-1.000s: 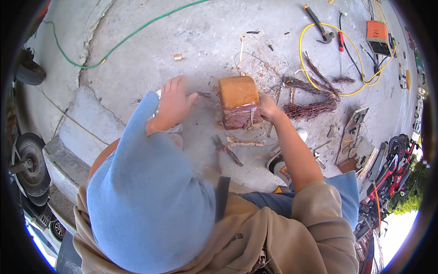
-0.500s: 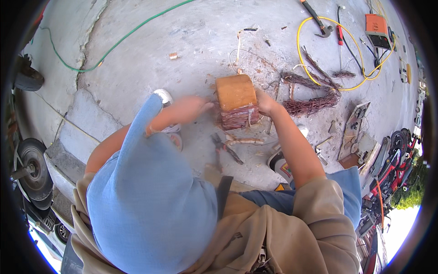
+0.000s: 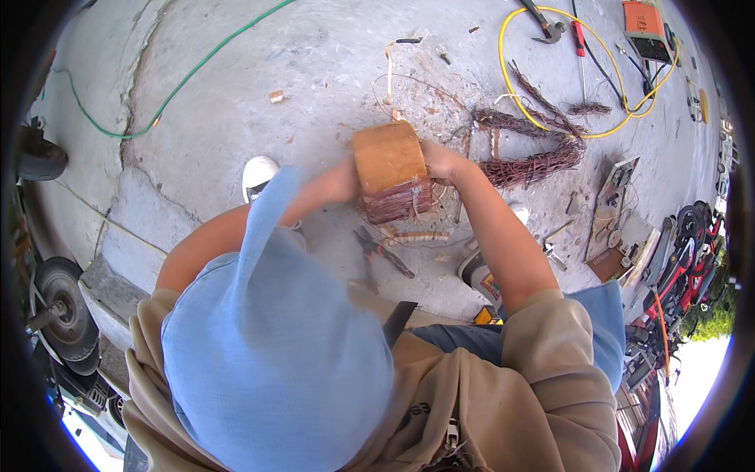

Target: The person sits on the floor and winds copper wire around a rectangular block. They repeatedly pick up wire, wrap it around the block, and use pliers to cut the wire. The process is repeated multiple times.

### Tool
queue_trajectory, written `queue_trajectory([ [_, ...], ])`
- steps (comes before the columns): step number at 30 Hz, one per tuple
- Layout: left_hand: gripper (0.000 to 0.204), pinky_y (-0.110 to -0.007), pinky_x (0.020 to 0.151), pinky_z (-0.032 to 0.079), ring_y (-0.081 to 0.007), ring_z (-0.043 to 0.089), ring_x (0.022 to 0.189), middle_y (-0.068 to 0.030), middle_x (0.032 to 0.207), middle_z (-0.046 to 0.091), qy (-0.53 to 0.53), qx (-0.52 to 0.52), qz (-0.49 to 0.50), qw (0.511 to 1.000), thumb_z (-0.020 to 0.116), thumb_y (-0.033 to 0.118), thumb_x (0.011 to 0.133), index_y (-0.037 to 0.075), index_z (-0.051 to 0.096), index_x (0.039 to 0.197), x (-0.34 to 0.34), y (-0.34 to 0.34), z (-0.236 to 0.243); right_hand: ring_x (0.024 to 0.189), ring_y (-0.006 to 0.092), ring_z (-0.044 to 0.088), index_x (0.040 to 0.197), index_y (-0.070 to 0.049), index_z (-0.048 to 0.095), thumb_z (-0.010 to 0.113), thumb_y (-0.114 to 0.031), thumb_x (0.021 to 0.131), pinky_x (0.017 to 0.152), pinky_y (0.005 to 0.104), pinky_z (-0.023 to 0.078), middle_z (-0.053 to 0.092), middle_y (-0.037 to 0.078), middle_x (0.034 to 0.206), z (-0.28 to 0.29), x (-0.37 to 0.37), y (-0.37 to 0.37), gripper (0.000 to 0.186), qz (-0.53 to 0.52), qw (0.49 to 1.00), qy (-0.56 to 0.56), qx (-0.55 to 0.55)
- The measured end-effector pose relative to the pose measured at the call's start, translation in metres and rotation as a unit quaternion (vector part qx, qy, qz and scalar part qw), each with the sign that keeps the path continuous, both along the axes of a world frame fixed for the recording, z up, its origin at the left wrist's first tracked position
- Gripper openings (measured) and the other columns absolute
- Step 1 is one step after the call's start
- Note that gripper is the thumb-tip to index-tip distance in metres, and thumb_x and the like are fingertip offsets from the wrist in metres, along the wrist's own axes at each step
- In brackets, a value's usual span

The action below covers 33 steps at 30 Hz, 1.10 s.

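A squarish orange-brown block [image 3: 391, 148] with reddish-purple wound layers on its lower part sits in the middle of the view. My right hand [image 3: 444, 165] has its fingers wrapped round the block's right side. My left hand [image 3: 334, 179] is at the block's left side, smeared by motion; its fingers are too blurred or hidden to read. Red-handled pliers [image 3: 381, 258] lie on the concrete floor below the block. A thick tangled bundle of reddish-brown wire [image 3: 535, 165] lies to the right. Pale blue cloth [image 3: 275, 346] in the lower foreground hides part of my left forearm.
A hammer [image 3: 546, 27], screwdriver [image 3: 577, 35], yellow cable [image 3: 501, 43] and orange machine [image 3: 645, 27] lie at upper right. A green hose [image 3: 181, 82] crosses the upper left. A wheel [image 3: 59, 311] stands at left, metal plates [image 3: 617, 228] and piled bikes [image 3: 684, 259] at right.
My left hand has moved rightward to the block's side. My right hand stays on the block, which now appears slightly higher and further left as the view has shifted.
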<state>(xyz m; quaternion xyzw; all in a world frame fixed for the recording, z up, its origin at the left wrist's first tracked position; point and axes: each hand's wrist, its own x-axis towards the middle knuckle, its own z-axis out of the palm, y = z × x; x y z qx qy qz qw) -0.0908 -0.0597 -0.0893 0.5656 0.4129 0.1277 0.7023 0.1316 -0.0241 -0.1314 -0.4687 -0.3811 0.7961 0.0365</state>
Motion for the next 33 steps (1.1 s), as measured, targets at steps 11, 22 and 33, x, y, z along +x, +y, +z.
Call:
queue_trajectory([
  [11,0.038,-0.04,0.085,0.047,-0.0329,0.061,0.098,-0.0188,0.112,0.063,0.166,0.0,-0.318,0.934,0.051,0.026,0.095,-0.005,0.057,0.116,-0.065,0.03,0.02,0.075,0.0126,0.062,0.102,0.006,0.069,0.067,-0.001,0.081,0.068,0.0281,0.051,0.071,0.01,0.091,0.009,-0.002,-0.001,0.023,-0.016,0.999,-0.027,0.04],
  [22,0.03,-0.04,0.091,0.044,-0.0349,0.057,0.103,-0.0215,0.107,0.06,0.134,0.119,-0.214,0.96,0.053,0.015,0.09,-0.001,0.061,0.114,-0.06,0.006,0.001,0.07,0.022,0.066,0.099,0.004,0.071,0.062,-0.01,0.081,0.068,0.0338,0.052,0.071,0.015,0.086,0.098,0.028,0.038,0.024,0.146,0.945,-0.117,0.266],
  [33,0.02,-0.039,0.08,0.048,-0.0335,0.057,0.095,-0.0163,0.101,0.059,0.287,0.299,-0.04,0.909,0.06,0.013,0.086,0.001,0.061,0.102,-0.036,0.024,0.064,0.072,0.0377,0.063,0.084,-0.009,0.064,0.051,-0.04,0.094,0.066,0.047,0.049,0.065,0.016,0.076,0.118,0.053,0.044,0.035,0.419,0.725,-0.223,0.499],
])
